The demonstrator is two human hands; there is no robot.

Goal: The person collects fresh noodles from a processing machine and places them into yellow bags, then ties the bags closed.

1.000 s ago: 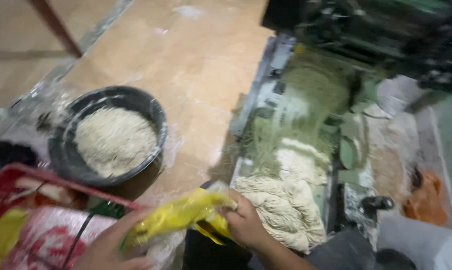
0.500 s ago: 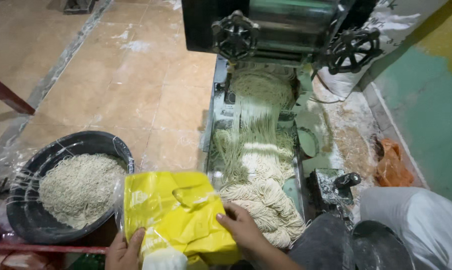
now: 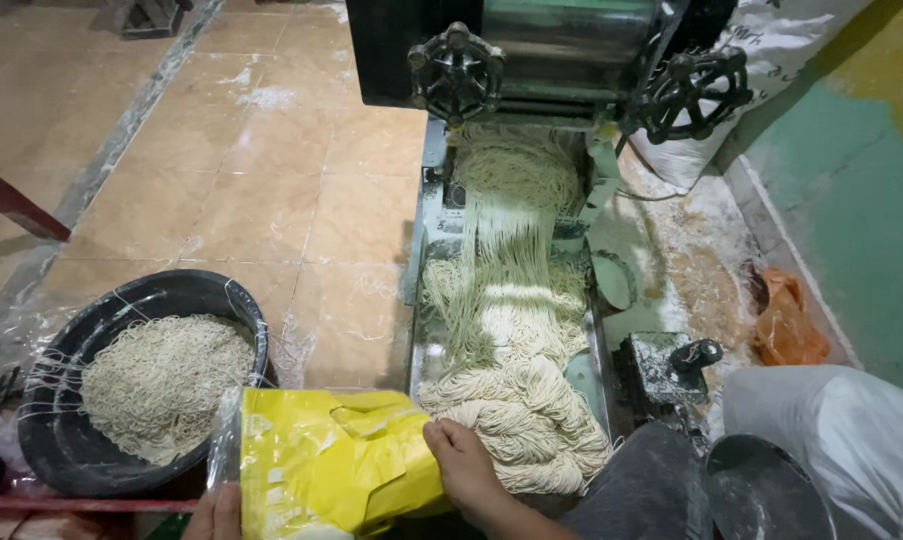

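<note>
Head view: both hands, left hand [image 3: 214,515] and right hand [image 3: 464,470], pinch the thin yellow plastic bag [image 3: 326,460] by opposite edges; light, limp and slippery, it sags between them beside the noodle pile [image 3: 516,420].

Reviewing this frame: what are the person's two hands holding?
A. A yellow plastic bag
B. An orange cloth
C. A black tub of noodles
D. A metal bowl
A: both the left hand and the right hand grip the yellow plastic bag, beside the black tub and the noodle pile on the machine.
</note>
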